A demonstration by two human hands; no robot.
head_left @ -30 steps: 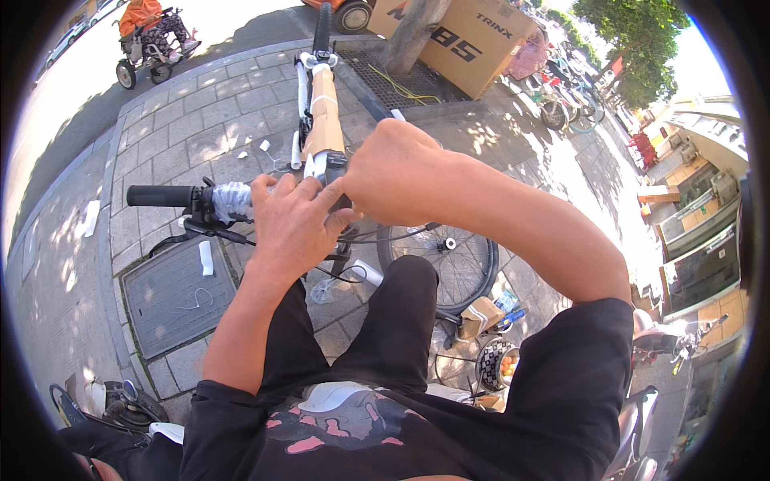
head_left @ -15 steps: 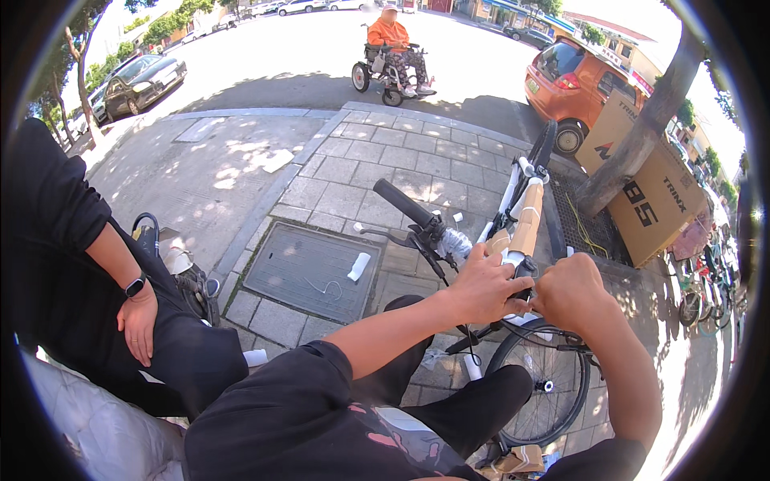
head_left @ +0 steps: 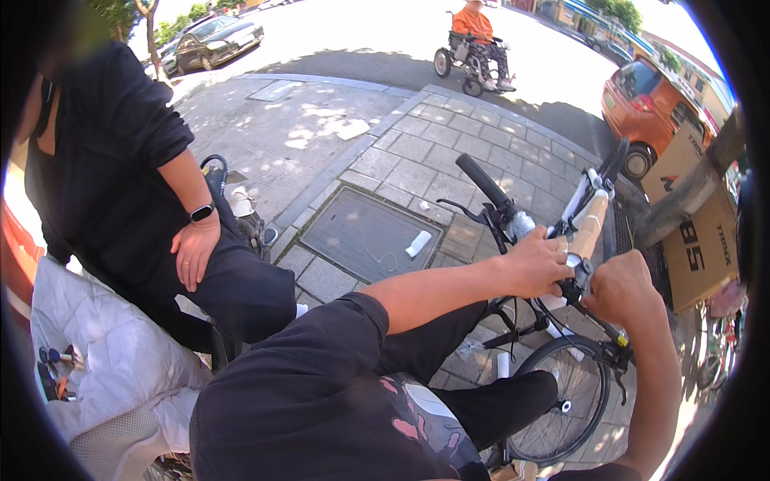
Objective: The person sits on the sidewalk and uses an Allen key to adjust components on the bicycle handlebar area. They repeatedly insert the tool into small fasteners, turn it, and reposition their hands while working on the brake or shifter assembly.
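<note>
A partly wrapped bicycle stands in front of me, its head tube area between my hands. My left hand [head_left: 536,266] curls over the handlebar stem [head_left: 574,261], fingers bent against it. Just right of the stem my right hand [head_left: 624,290] is closed in a fist; whatever its fingers grip is hidden. Left of the stem, the handlebar's black grip [head_left: 484,181] points up and away, with a brake lever [head_left: 464,210] beside it and clear plastic wrap [head_left: 520,225] near its inner end. Brown cardboard [head_left: 592,223] covers a frame tube. Below hangs the spoked wheel [head_left: 566,406].
At my left sits a person in black [head_left: 112,152], a hand on one knee, beside a white quilted cover [head_left: 104,321]. White foam [head_left: 418,244] lies on a metal cover plate [head_left: 353,232]. Large cardboard boxes [head_left: 698,248] lean by a tree trunk [head_left: 694,200]. Someone sits in a wheelchair [head_left: 473,56] beyond.
My view has swung left, so the surroundings appear farther right and more of the seated person shows. Both hands stay at the stem, the right one still in a fist.
</note>
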